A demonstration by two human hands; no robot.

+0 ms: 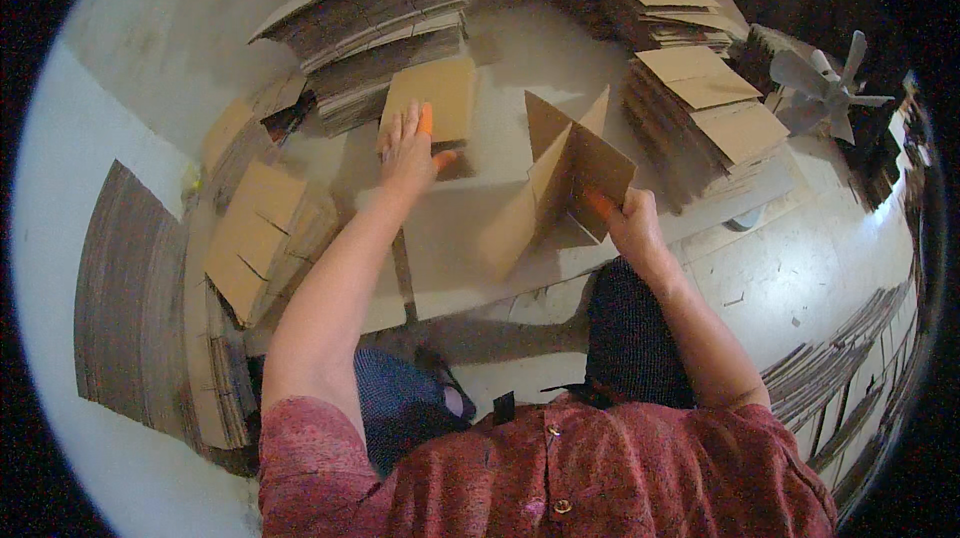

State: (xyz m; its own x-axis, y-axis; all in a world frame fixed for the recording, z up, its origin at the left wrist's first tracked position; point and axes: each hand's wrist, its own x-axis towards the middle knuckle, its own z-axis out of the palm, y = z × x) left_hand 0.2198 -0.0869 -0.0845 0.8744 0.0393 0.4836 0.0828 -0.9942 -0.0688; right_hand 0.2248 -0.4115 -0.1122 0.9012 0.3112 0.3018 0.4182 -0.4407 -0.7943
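Observation:
My right hand (637, 225) pinches the lower right part of an interlocked cardboard divider (603, 160). Its brown panels cross and spread apart above the table, and the lower left panel is slightly blurred. Flat on a small pile of cardboard sheets (447, 88) lies my left hand (405, 155), fingers stretched out. Orange covers show on the thumb and a finger of that hand, and on a finger of the right. Whether the left fingertips grip the top sheet, I cannot tell.
A tall stack of cardboard (385, 13) rises behind the left hand. Slotted sheets (258, 228) lie at the left edge. More piles (712, 98) line the right side, near a fan (825, 83) with pale blades. The pale table (450, 273) ends before my knees.

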